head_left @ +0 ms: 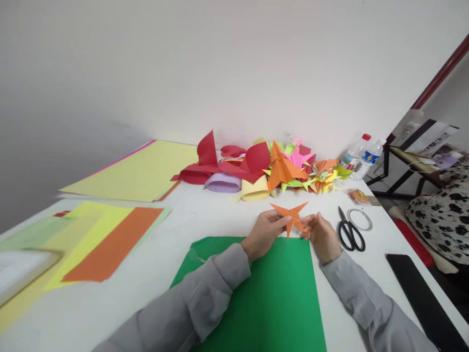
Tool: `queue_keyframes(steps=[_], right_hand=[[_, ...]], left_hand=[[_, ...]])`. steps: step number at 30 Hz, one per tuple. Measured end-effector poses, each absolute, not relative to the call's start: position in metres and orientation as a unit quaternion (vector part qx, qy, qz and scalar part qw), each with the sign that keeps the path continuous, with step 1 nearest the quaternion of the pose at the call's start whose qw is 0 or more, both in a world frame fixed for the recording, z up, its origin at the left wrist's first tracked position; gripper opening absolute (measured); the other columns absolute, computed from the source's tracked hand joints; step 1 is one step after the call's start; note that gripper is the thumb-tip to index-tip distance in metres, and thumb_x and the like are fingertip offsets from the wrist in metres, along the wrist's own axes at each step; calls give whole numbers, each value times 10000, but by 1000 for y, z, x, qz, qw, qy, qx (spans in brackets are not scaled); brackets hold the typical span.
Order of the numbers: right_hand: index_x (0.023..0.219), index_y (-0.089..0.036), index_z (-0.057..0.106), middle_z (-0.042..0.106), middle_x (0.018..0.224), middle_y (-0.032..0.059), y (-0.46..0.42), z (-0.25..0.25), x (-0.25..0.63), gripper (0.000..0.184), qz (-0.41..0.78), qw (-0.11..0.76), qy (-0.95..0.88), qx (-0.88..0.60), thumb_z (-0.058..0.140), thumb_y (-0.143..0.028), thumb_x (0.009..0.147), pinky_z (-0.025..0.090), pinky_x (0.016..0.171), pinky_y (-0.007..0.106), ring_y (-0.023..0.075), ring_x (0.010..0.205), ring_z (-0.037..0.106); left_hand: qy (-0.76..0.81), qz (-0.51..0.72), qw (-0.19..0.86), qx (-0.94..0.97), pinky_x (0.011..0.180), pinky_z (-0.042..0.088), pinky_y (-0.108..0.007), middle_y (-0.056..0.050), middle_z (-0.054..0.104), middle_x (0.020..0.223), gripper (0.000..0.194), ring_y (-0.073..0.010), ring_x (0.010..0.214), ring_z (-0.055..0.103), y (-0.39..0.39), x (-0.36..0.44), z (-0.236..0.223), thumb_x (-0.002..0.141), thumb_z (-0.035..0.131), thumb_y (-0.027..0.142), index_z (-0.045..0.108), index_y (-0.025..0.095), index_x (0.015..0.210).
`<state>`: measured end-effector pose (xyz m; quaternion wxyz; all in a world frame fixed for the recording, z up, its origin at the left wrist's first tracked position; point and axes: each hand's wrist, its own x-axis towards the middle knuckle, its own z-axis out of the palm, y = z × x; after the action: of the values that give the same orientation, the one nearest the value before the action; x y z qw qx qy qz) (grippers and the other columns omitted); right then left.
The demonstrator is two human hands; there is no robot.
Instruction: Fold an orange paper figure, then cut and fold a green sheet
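Note:
An orange folded paper star [294, 213] with several pointed arms is held up over the far edge of a green sheet [278, 293]. My left hand [266, 230] pinches the star's left side between thumb and fingers. Close by its lower right point is my right hand [324, 237], palm turned inward, thumb apart from the fingers. The right fingertips are at that point; whether they press on it is hard to make out. Black-handled scissors [351, 234] lie to the right of my right hand, beside a roll of tape [360, 219].
Folded paper pieces, among them an orange one [284, 168] and red ones [252, 164], are heaped by the wall. Yellow sheets [135, 171] and an orange strip [117, 244] lie left. Two bottles [369, 159] stand back right; a black strip [425, 298] lies front right. A person in patterned cloth [443, 215] is beyond.

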<state>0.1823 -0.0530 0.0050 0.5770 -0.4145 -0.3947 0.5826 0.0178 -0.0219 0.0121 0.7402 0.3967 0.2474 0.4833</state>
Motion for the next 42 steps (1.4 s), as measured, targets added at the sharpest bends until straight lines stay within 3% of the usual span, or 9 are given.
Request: queue_keyframes(steps=[5,11,25,32,36,42], right_hand=[[883,-197,701,656,837,46,-55,3,183,347,555,604,-410,-400,753,-480,689,439,530,238,148,689,561],[1064,-241,620,631,800,-22,-53,-4,181,567,527,625,-424,-390,868,-219,554,457,598,232,119,683,569],[918,-208,646,580,590,-62,-52,2,182,387,424,643,-443,-459,842,-295,597,423,532,234,99,531,525],[963,-240,685,660,888,30,-55,2,182,320,373,601,-545,-450,797,-341,681,476,685,304,179,813,603],[790,-223,707,656,821,33,-59,3,181,81,287,562,-621,-465,718,-303,779,461,734,330,180,789,600],[744,-213,678,642,757,13,-61,3,181,84,280,550,-645,-450,685,-270,806,460,690,303,161,723,594]], left_hand=[[263,504,740,360,825,508,-345,-79,748,810,281,-202,804,679,-19,17,11,595,855,308,744,124,776],[229,496,761,350,904,497,-394,-101,753,852,235,-233,886,682,-17,14,10,635,835,268,752,111,789],[243,484,751,377,903,504,-377,-84,758,845,219,-217,872,685,-16,16,3,629,837,280,748,130,763],[247,479,724,429,847,517,-383,-82,757,815,234,-220,802,691,-19,18,2,650,813,311,745,135,788],[257,472,698,474,742,518,-329,-57,740,728,224,-183,694,662,-21,19,2,651,806,306,735,126,763],[277,453,673,515,646,478,-265,-19,686,650,201,-137,630,594,-25,18,9,616,817,289,718,127,683]])
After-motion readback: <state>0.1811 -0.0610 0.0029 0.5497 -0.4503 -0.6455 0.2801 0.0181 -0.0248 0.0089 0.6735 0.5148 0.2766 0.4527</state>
